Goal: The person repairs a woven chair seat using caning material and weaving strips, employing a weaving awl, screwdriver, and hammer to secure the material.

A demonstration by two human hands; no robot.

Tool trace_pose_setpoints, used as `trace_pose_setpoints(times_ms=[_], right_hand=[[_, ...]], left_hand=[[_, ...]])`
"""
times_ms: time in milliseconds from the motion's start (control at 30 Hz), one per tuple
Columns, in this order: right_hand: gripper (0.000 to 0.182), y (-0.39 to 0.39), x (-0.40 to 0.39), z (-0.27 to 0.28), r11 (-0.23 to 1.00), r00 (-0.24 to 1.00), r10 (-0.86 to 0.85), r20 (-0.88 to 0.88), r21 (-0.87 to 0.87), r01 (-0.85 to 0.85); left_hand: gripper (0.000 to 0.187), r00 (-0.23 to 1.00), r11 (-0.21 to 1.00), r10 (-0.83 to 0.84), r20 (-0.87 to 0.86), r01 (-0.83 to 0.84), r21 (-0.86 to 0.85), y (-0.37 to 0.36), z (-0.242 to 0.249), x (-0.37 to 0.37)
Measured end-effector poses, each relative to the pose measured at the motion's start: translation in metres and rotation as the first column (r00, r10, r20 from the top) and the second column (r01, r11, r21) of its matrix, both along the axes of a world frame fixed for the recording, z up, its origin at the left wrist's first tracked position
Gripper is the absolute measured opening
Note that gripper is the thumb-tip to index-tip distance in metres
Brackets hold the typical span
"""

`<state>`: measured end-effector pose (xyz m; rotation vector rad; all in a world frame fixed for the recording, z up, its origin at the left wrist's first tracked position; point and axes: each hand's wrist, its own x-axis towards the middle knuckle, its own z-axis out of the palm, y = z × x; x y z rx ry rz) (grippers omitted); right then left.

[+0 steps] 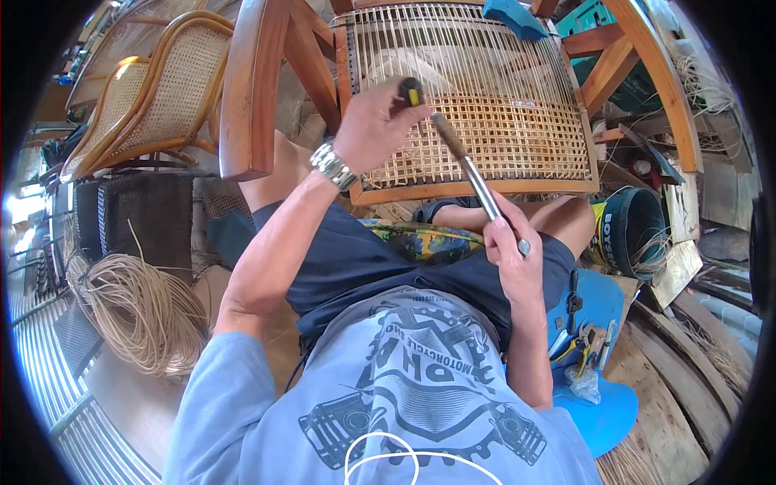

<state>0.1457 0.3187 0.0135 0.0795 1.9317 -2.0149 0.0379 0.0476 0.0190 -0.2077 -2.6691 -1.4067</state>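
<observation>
My left hand [376,125], with a metal watch on the wrist, is closed round a black-and-yellow tool handle [412,90] above the woven cane seat; the tool's working end is not clear. My right hand [513,242] grips the lower part of a shiny metal rod [482,190] with a brown upper end. That rod slants up and left until its brown end comes close to my left fingers. Beneath is a cane seat panel [517,149] in a wooden frame, with an open lattice near me and mostly parallel strands farther off.
Wooden chair legs [257,89] flank the seat. At left are a cane-backed chair [182,85] and a coil of cane [141,311]. A dark bucket [634,230] and a blue stool [602,412] carrying tools are at right. Blue cloth [516,18] hangs over the far frame.
</observation>
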Motion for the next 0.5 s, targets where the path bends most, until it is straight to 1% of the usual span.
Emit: trace_pose_setpoints(times_ms=[33,67,100,167,200,233,300,333,367,433,467,500], right_hand=[[0.04,0.003,0.007,0.002,0.998,0.998,-0.059,0.005,-0.02,0.059],[0.04,0.007,0.013,0.004,0.995,0.995,-0.091,0.029,-0.034,0.092],[0.04,0.012,0.02,0.005,0.996,0.996,-0.087,0.031,-0.032,0.088],[0.041,0.02,0.031,0.0,0.982,0.981,-0.173,0.083,-0.067,0.179],[0.041,0.023,0.035,-0.003,0.976,0.979,-0.185,0.09,-0.097,0.194],[0.041,0.022,0.035,-0.005,0.976,0.978,-0.187,0.089,-0.098,0.195],[0.04,0.019,0.035,-0.006,0.95,0.952,-0.282,0.123,-0.101,0.294],[0.04,0.017,0.033,-0.007,0.951,0.952,-0.28,0.122,-0.1,0.293],[0.04,0.013,0.029,-0.007,0.952,0.955,-0.274,0.117,-0.111,0.287],[0.04,0.007,0.022,-0.008,0.952,0.957,-0.268,0.11,-0.122,0.28],[0.04,0.004,0.02,-0.009,0.958,0.964,-0.247,0.104,-0.122,0.258],[0.04,0.0,0.016,-0.009,0.964,0.969,-0.226,0.099,-0.122,0.237]], left_hand=[[0.023,1.0,0.997,0.03,-0.001,-0.029,0.074,-0.005,0.003,0.004],[0.02,0.994,0.992,0.08,0.079,-0.087,0.092,-0.011,0.007,0.01],[0.02,0.993,0.991,0.084,0.082,-0.092,0.094,-0.015,0.012,0.019],[0.02,0.987,0.964,0.16,0.006,-0.157,0.215,-0.025,0.02,0.033],[0.018,0.977,0.927,0.211,-0.024,-0.192,0.321,-0.034,0.007,0.034],[0.018,0.978,0.928,0.209,-0.026,-0.19,0.321,-0.04,0.0,0.035],[0.019,0.962,0.884,0.275,-0.004,-0.251,0.393,-0.047,-0.005,0.036],[0.018,0.958,0.859,0.285,-0.016,-0.248,0.449,-0.043,-0.007,0.034],[0.018,0.958,0.858,0.286,-0.016,-0.249,0.45,-0.04,-0.008,0.03],[0.019,0.954,0.891,0.292,-0.071,-0.244,0.383,-0.033,-0.008,0.018],[0.019,0.953,0.891,0.292,-0.074,-0.243,0.384,-0.03,-0.007,0.012],[0.019,0.957,0.925,0.283,-0.069,-0.253,0.283,-0.026,-0.004,0.005]])
